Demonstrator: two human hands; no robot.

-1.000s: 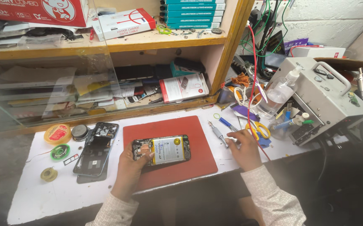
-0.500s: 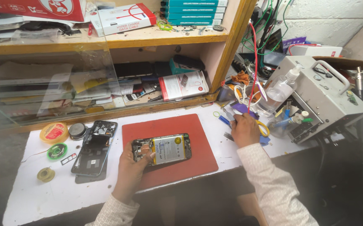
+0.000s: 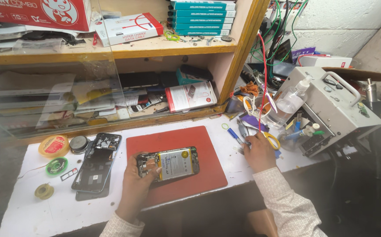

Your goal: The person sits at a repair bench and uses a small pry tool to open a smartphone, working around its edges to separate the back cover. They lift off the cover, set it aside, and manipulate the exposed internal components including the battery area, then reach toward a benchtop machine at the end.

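- My left hand gripped the opened phone by its left end, fingers wrapped over the edge, holding it flat over the red mat so its exposed inside faced up.
- My right hand rested, fingers curled down, among the tools beside the mat; whether it had closed on one, I couldn't tell.
- The back cover lay just left of the mat, with bare white bench beyond; the right side was crowded.

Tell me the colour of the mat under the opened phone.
Red mat, clearest in the head view.
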